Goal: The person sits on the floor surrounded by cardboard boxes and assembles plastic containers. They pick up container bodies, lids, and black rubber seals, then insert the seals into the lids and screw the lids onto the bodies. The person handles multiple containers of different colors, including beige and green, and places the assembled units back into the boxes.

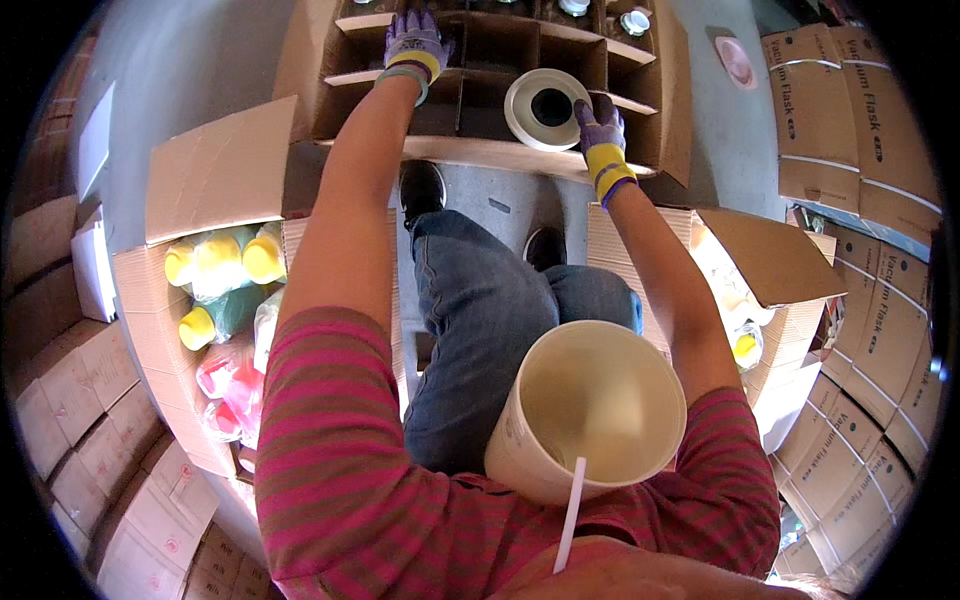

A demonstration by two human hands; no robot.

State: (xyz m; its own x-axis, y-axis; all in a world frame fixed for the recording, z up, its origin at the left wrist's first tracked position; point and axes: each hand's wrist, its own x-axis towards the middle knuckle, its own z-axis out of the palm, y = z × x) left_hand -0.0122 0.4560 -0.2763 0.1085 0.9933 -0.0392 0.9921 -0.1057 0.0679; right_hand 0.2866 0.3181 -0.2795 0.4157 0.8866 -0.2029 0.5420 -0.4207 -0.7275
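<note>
My left hand (415,48), in a purple and yellow glove, reaches over a divided cardboard carton (490,152). Its fingers are stretched out above the cardboard dividers, and nothing shows in them. On the near right side of that carton, my right hand (602,145), gloved the same way, has its fingers at the rim of a round cream container (520,105) with a dark round opening. The container's lower part is hidden. Several bottles with white caps (635,22) stand in the far compartments.
A large cream tub (600,410) with a white straw-like stick (572,515) is close before my chest. Left stands an open carton of yellow-capped bottles (215,265); another open carton (770,260) is right. Stacked boxes (850,120) line both sides. A pink dish (735,62) lies far right.
</note>
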